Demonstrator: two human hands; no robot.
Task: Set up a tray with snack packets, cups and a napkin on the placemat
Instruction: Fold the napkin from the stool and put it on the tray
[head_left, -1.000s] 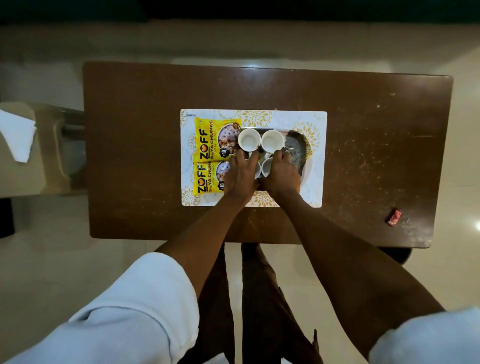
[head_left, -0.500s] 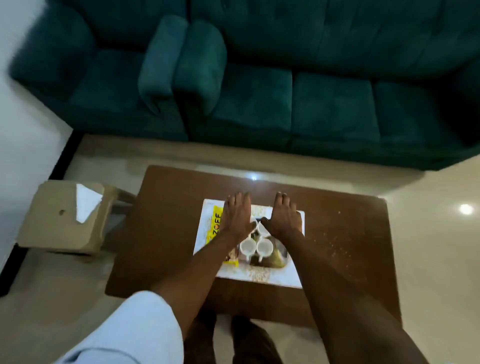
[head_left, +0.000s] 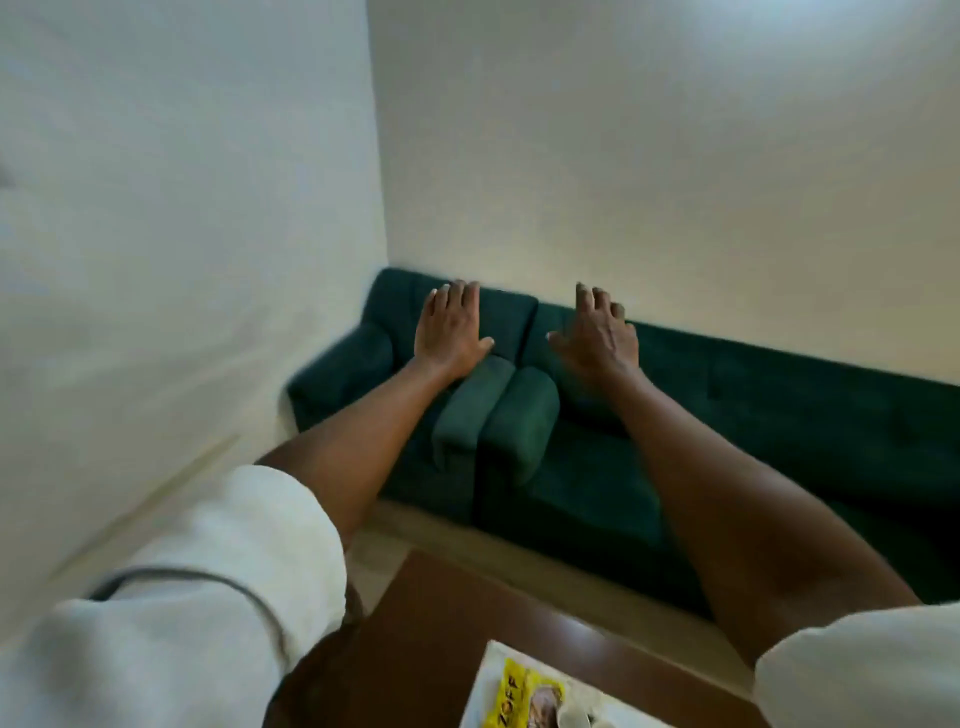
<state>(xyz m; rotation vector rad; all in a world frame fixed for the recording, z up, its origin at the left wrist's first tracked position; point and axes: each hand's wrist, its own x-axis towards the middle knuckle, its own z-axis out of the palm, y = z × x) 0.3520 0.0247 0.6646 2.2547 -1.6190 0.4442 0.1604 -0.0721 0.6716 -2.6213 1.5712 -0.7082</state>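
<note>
My left hand (head_left: 451, 326) and my right hand (head_left: 596, 331) are stretched out in front of me at arm's length, palms down, fingers apart and holding nothing. They hover in the air far above the table. At the bottom edge of the head view a corner of the white patterned placemat (head_left: 488, 680) shows on the brown table (head_left: 431, 623). A yellow snack packet (head_left: 524, 699) lies on the placemat, and the rim of a white cup (head_left: 574, 719) peeks in beside it. The tray, the other cups and any napkin are out of view.
A dark green sofa (head_left: 727, 415) with padded armrests stands along the far wall behind the table. White walls meet in a corner at the upper left. A strip of pale floor lies between sofa and table.
My view has tilted sharply upward, away from the table toward the sofa and wall. Both hands have lifted off the cups and tray and now reach forward with fingers spread.
</note>
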